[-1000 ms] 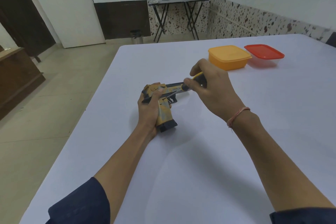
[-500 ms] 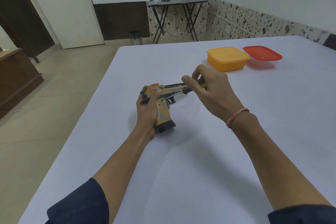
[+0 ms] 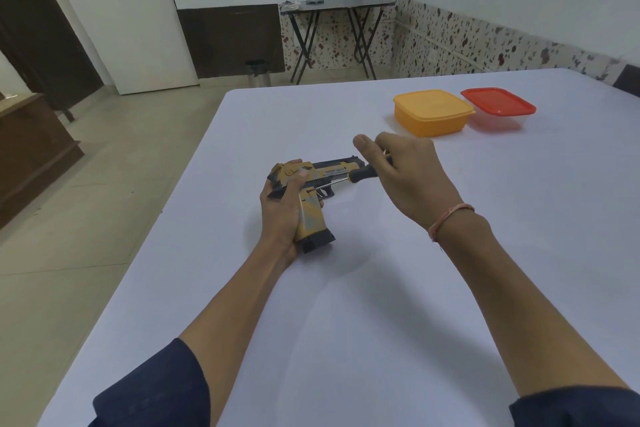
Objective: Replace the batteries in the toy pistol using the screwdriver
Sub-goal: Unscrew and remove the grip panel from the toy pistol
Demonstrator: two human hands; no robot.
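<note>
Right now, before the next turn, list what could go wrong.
The right hand holds the screwdriver loosely, thumb lifted; the tip may slip off the pistol and jab the left hand gripping right beside it. Any freed screw could roll off the table; the yellow box and red box are lidded.

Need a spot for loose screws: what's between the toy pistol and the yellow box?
Head view: only the right hand, holding the screwdriver, sits between toy pistol and yellow box; the white table around it is bare.

dark navy sleeves (image 3: 152, 388) ending near the elbows, thin orange-pink thread bracelet (image 3: 450, 215) on right wrist
</note>
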